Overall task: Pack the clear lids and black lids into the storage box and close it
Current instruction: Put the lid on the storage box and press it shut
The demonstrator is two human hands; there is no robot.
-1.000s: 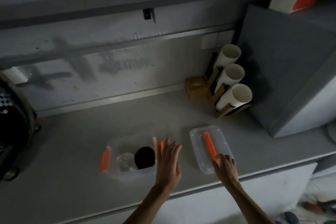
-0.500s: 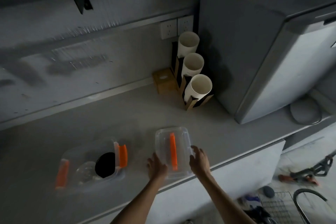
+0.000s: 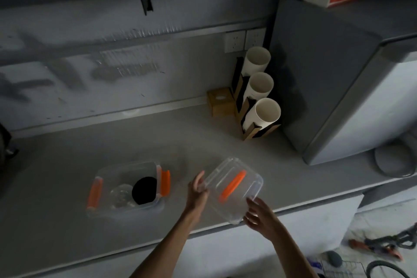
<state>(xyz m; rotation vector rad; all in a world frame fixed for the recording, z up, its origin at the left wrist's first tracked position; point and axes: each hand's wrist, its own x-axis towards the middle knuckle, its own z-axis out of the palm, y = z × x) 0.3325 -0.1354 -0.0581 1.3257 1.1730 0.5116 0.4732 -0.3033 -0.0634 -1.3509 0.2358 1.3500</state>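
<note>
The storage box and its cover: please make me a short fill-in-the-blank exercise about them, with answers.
1. The cover with the orange handle is held by ____ hands, the left hand and the right hand.
2. The storage box on the counter is ____, without its cover.
3. Inside the box lies a round ____ lid beside clear lids.

Answers: both; open; black
</note>
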